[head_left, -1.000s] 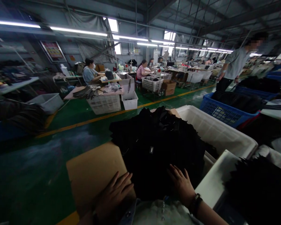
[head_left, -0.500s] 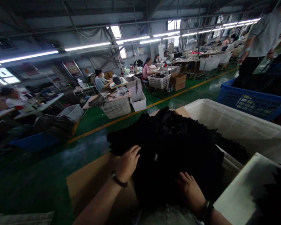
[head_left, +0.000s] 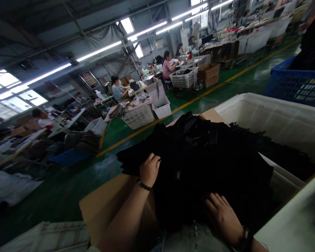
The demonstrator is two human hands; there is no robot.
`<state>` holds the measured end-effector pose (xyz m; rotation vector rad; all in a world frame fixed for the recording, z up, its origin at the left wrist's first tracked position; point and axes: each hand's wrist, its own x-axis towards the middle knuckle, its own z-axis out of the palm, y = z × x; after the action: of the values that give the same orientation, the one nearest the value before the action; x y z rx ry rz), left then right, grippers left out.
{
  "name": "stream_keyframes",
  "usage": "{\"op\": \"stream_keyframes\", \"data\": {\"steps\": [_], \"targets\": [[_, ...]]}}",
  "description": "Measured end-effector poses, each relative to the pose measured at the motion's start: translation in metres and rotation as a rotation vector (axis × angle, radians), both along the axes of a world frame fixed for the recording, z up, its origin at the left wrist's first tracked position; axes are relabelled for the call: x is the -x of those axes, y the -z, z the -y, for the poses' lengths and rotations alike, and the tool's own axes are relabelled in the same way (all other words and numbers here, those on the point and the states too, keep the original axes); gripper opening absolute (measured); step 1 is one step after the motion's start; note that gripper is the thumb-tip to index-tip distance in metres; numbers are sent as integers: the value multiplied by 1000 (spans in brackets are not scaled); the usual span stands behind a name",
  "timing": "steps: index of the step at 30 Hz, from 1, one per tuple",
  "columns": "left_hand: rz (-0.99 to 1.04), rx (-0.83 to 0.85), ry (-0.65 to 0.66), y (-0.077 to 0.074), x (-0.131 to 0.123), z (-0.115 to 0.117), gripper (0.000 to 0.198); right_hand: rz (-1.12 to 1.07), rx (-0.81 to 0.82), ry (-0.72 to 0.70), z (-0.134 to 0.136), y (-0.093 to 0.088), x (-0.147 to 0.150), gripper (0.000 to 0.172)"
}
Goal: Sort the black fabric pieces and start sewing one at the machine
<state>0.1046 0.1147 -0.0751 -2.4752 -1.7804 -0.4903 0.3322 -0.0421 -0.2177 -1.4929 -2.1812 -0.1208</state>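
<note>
A stack of black fabric pieces [head_left: 189, 196] lies before me over an open cardboard box. The top piece bears a small dark label [head_left: 177, 175] with light lettering. At the stack's left side is my left hand [head_left: 150, 169], its fingers curled and pinching the black fabric near the edge. Lower right, my right hand [head_left: 223, 215] rests on the same fabric with fingers stretched out; its fingertips fade into the dark cloth. Each wrist wears a beaded bracelet. The folds of the black pieces are hard to make out.
A cardboard flap [head_left: 110, 203] juts out on the left. To the right stands a large white bin [head_left: 283, 119] holding black pieces, with a blue crate [head_left: 296, 84] behind it. Across the green floor [head_left: 115, 164], people sit at sewing tables. Another person stands at the far right.
My view has tilted and turned, shifting the room in the picture. My left hand has moved slightly up the fabric and its fingers have curled in. The right hand stays on the cloth.
</note>
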Motion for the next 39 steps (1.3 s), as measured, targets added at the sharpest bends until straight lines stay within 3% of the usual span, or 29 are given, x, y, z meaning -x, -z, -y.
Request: {"op": "stream_keyframes", "data": {"steps": [5, 8, 12, 15, 17, 21, 24, 26, 29, 33, 36, 39], "targets": [[369, -39, 165, -13, -1, 5, 8, -14, -67, -1, -5, -7, -1, 36], [488, -26, 192, -19, -3, 11, 5, -36, -67, -17, -7, -12, -2, 38], [417, -36, 317, -25, -9, 24, 13, -173, 27, -47, -15, -31, -3, 32], [387, -61, 464, -30, -15, 34, 23, -289, 49, -11, -29, -58, -2, 29], [359, -69, 535, -33, -19, 39, 24, -339, 3, -17, -43, -77, 2, 37], [292, -50, 599, -35, -27, 50, 22, -384, -107, -180, -72, -104, 14, 46], [311, 34, 630, -36, -31, 57, 19, -421, -95, -284, -85, -109, 23, 34], [374, 96, 613, -39, -30, 55, 14, -452, -85, -312, -88, -109, 25, 29], [453, 42, 408, -41, -24, 37, 14, -468, -118, -319, -88, -107, 26, 30], [255, -75, 146, -38, -16, -2, 24, -443, -123, -319, -84, -107, 27, 30], [102, -70, 87, -34, -17, -19, 28, -428, -117, -315, -83, -107, 30, 32], [75, -85, 64, -33, -21, -22, 23, -444, -115, -300, -82, -105, 34, 32]]}}
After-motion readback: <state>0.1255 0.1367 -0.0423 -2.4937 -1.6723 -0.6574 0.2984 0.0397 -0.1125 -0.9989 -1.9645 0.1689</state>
